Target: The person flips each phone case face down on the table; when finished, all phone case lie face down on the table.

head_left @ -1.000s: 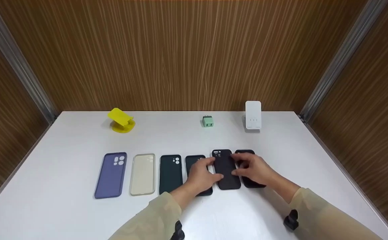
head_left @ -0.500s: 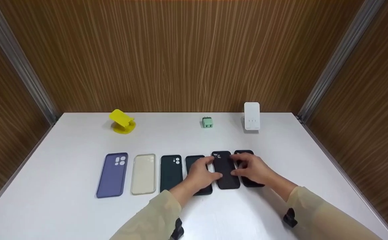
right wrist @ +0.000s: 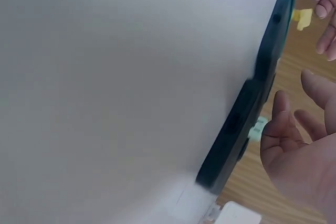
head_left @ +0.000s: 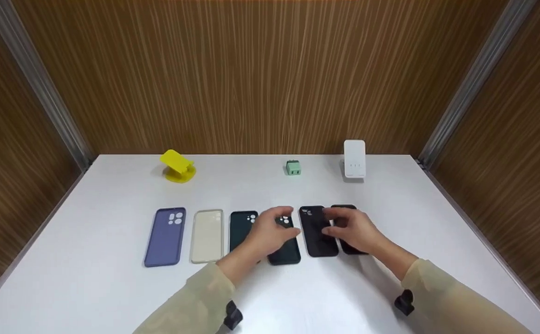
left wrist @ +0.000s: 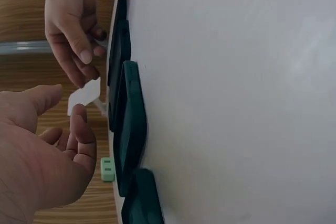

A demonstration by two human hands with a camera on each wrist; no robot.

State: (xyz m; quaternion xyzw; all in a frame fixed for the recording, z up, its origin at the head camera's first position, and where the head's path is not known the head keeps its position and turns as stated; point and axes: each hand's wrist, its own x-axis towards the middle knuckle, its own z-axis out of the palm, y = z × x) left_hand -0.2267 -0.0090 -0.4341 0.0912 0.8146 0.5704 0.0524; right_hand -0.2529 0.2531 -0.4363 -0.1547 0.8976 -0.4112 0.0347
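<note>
Six-row phone cases aside, a black phone case (head_left: 318, 236) lies flat between my hands. My left hand (head_left: 267, 237) hovers over a dark green phone case (head_left: 284, 254), thumb and fingers spread, holding nothing. My right hand (head_left: 359, 228) is above the right edge of the black case and partly hides another black phone case (head_left: 350, 248). Its thumb and fingers are parted with nothing between them. In both wrist views the hands look raised off the cases. Further left lie another dark green case (head_left: 241, 227), a cream case (head_left: 207, 236) and a purple case (head_left: 165, 241).
Along the back of the white table (head_left: 112, 297) stand a yellow phone stand (head_left: 177, 164), a mint green charger plug (head_left: 293, 167) and a white upright device (head_left: 354, 158) with slots. Wood-grain panels (head_left: 251, 74) enclose the back and sides.
My left hand has let go of the black case's left edge and moved left and up. The right hand has lifted slightly from its right edge. The black case stays flat.
</note>
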